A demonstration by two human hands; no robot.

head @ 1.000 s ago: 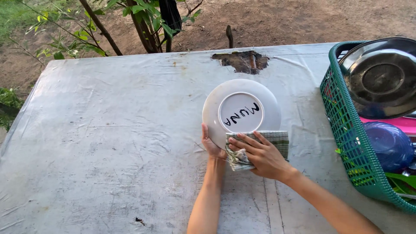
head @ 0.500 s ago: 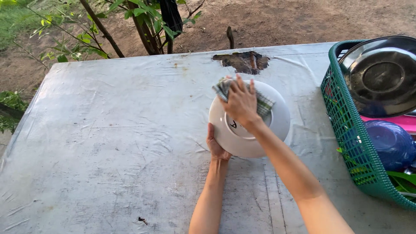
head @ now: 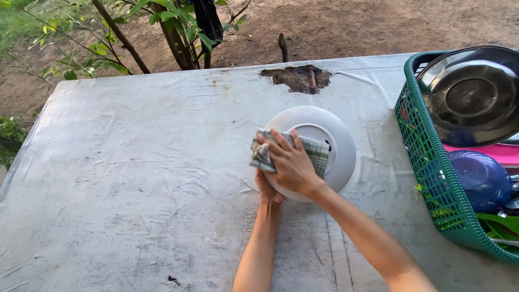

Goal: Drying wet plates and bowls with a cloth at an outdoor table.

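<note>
A white plate (head: 340, 143) is held upside down over the table, its underside facing me. My left hand (head: 266, 192) grips the plate's near-left rim from below. My right hand (head: 291, 163) presses a checked green-and-white cloth (head: 313, 151) flat against the left part of the plate's underside, covering most of the foot ring. The dark writing on the base is nearly all hidden by the cloth and hand.
A green plastic basket (head: 427, 162) stands at the right edge of the grey covered table (head: 140, 173), holding a steel bowl (head: 473, 100), a blue bowl (head: 478, 181) and a pink item. A torn hole (head: 297, 78) shows at the table's far edge. Shrubs and bare soil lie beyond.
My right hand with the cloth swept from the plate's near edge up to its far rim, then back down to the left side. The plate shifted slightly.
</note>
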